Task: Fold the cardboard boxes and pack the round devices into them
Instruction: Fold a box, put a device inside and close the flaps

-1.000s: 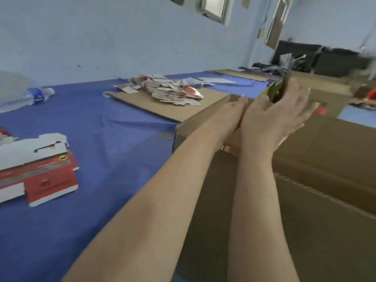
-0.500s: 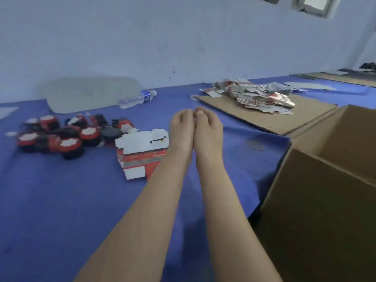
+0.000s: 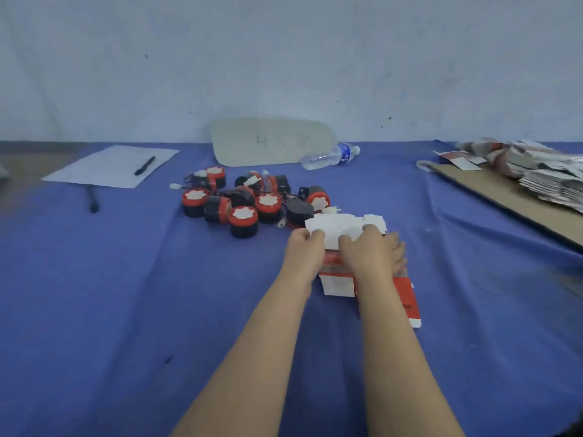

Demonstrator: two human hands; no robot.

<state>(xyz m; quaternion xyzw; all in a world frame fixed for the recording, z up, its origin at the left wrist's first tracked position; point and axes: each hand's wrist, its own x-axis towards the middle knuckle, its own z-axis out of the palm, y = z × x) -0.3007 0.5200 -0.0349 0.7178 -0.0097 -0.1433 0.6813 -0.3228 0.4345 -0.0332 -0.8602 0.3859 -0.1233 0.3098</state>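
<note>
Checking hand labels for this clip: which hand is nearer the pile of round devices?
Left. The left hand sits just right of the pile of round devices; the right hand is farther right, across the flat carton.

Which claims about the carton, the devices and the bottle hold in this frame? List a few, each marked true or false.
1. The left hand and the right hand both grip the flat carton. True.
2. The round devices lie piled on the blue cloth, beyond the carton to the left. True.
3. The water bottle stands upright. False: it lies on its side.
4. The stack of flat cartons at right sits directly on the cloth. False: it rests on a cardboard sheet.
</note>
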